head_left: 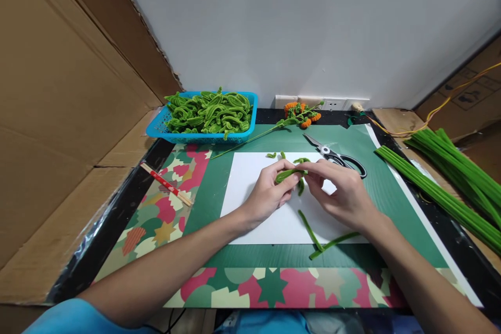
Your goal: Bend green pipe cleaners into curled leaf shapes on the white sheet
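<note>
Over a white sheet of paper (245, 193), my left hand (270, 188) pinches a green pipe cleaner (285, 175) bent into a leaf-like loop. My right hand (336, 182) meets it from the other side, thumb and forefinger closed on the loop's right end. Short curled green pieces (271, 155) lie on the paper just beyond my fingers, and one shows between the hands. Nearer to me, two straight cut pipe cleaners (311, 230) rest with their ends touching. Scissors (332, 154) with black handles lie behind my right hand, their blades slightly apart.
A blue basket (203, 138) heaped with bent green pieces (211, 112) stands back left. An orange-and-green pipe cleaner flower stem (299, 115) lies by the wall. Chopsticks (166, 183) in a red band lie left. Bundles of long green pipe cleaners (438, 193) lie right. Cardboard (70, 88) walls the left.
</note>
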{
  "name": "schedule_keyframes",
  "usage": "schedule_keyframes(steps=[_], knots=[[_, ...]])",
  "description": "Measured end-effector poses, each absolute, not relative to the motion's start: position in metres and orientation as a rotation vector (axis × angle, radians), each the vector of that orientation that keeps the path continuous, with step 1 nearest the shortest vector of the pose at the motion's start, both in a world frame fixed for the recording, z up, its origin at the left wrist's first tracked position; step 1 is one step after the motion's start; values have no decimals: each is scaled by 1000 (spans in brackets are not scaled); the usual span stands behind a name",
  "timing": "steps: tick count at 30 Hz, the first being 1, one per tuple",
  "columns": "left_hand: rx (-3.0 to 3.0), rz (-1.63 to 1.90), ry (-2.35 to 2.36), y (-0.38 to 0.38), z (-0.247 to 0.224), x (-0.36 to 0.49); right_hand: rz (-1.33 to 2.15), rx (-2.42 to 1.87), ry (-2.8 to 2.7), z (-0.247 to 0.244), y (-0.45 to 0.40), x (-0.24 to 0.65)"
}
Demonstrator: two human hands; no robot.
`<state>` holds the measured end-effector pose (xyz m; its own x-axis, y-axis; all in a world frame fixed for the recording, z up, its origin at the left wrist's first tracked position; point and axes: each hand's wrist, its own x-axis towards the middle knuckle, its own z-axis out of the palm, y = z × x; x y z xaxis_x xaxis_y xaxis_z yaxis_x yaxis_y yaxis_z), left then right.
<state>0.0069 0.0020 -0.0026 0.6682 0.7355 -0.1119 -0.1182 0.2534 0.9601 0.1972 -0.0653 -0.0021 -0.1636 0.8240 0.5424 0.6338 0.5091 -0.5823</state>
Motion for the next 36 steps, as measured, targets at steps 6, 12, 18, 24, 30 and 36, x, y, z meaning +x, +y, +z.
schedule_keyframes(steps=[6, 12, 18, 24, 30, 36], knots=[[1198, 647, 633, 1, -4, 6, 307, -1173, -1842, 4, -66, 197], [1215, 659, 652, 0, -4, 7, 497, -1226, -1752, 8, -67, 196], [1259, 738, 649, 0, -5, 8, 636, -1200, -1550, 6, -68, 182], [1234, 745, 727, 4, -8, 7, 805, -1185, -1443, 6, -67, 178], [1086, 672, 713, 8, -8, 4, 366, -1192, -1845, 2, -66, 203], [1092, 595, 689, 9, -4, 3, -368, -1144, -2080, -1, -64, 211]])
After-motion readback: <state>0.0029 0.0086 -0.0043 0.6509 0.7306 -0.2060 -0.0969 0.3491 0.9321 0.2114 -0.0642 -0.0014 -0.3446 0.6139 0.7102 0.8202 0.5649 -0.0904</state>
